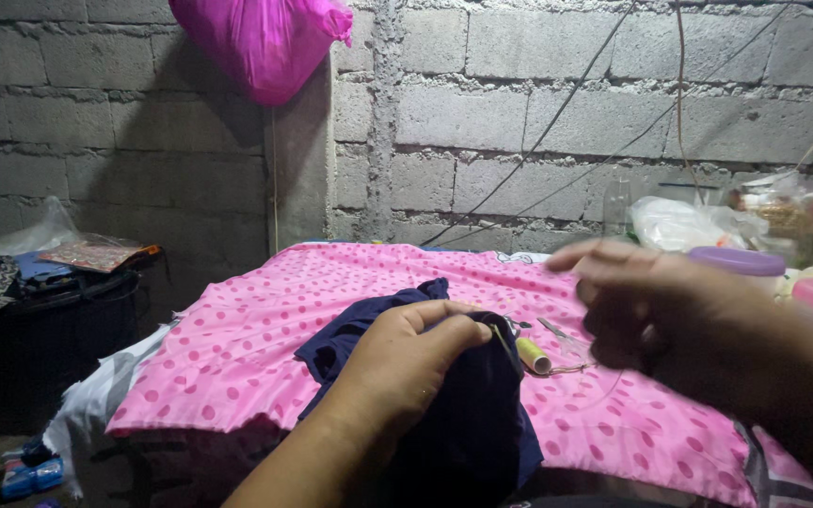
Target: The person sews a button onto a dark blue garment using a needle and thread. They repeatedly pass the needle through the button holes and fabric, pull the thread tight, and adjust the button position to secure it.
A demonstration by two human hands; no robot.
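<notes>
We grip the dark blue cloth [463, 414] in our left hand [406, 362], bunched low at the centre over the pink dotted cover [265, 320]. Our right hand [656, 306] hovers blurred to its right, fingers pinched, perhaps on thread; a yellow spool [534, 356] lies between them.

The left hand [406, 362] grips a bunched dark navy cloth [482, 423] on a pink polka-dot sheet [265, 329] covering the desk. The right hand [656, 306], blurred, is raised at three o'clock of it. A yellow thread spool [534, 357] lies between them. A magenta bag [261, 42] hangs at eleven o'clock.
</notes>
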